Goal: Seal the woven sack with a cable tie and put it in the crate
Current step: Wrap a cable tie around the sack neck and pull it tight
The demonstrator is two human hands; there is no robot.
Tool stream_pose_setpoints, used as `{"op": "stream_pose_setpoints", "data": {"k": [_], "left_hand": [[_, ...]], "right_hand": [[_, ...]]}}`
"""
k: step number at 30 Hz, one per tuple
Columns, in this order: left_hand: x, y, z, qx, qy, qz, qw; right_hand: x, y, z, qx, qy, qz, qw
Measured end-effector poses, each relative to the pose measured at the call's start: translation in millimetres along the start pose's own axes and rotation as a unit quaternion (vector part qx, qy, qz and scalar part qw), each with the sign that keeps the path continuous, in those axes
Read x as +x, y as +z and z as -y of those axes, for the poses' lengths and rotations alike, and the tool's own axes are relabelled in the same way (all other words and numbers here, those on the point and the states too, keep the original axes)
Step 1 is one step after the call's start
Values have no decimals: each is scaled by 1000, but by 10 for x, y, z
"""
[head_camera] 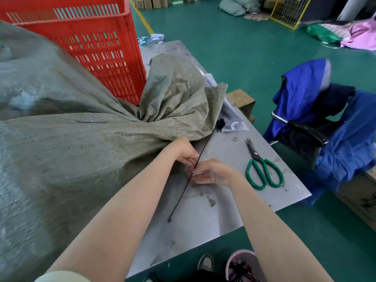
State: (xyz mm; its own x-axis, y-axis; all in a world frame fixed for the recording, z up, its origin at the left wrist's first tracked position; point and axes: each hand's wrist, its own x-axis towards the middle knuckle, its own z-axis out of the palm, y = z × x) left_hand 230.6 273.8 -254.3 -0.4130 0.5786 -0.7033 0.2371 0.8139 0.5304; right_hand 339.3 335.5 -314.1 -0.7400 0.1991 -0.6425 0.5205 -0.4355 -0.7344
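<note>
The sack (67, 139) lies on its side across the table (213, 210), filling the view from 7 to 11 o'clock, with its mouth gathered into a neck near the centre and the loose flap fanning up toward 1 o'clock; lying flat like this, the neck comes within easy reach of both hands. The left hand (186, 152) sits at the sack's edge just below the neck, fingers curled shut around a pinch of fabric and, it seems, the tie (195, 169), which keeps the gathered cloth from spreading. The right hand (213, 173) is just beside it at 4 o'clock, fingertips closed on the tie at about its middle, steadying the strap. The tie runs straight from 1 o'clock, where its far end reaches a dark bundle (220, 124) by a clear bag, down to 7 o'clock, where its tip rests on bare table; it is not yet looped round the neck, so sealing looks barely begun. Scissors (262, 167) lie shut at 3 o'clock of the hands, near enough, I judge, for trimming the tail. The crate (87, 37) stands at 11 o'clock on the table's far edge, touching the sack, so the lift into it should be short.
</note>
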Motion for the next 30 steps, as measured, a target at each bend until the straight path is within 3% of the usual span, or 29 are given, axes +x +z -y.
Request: {"op": "stream_pose_setpoints", "data": {"k": [3,6,9,12,14,16,18,22,26,30], "left_hand": [[-79,-51,21,3,-13,41,999],[-143,-28,-7,59,-2,11,998],[-212,-48,-132,119,107,-143,977],[-323,-206,-283,189,212,-342,896],[-347,-310,-317,332,134,-369,858],[-341,-380,-237,443,-29,-301,844],[-290,-420,-68,474,-123,-249,835],[-84,-471,195,453,-129,-268,840],[1,-518,231,349,-2,-347,870],[-84,-662,162,208,35,-392,895]], "right_hand": [[35,-37,26,29,-34,-18,999],[65,20,20,19,-42,-22,999],[99,40,-51,-16,-26,-47,998],[91,109,-85,-65,30,-21,997],[104,191,-83,-74,68,-11,995],[153,277,-75,-73,103,2,992],[196,376,-63,-88,130,20,987],[189,586,-32,-166,172,67,969],[164,643,-55,-201,178,69,961],[174,601,-83,-190,193,69,960]]}}
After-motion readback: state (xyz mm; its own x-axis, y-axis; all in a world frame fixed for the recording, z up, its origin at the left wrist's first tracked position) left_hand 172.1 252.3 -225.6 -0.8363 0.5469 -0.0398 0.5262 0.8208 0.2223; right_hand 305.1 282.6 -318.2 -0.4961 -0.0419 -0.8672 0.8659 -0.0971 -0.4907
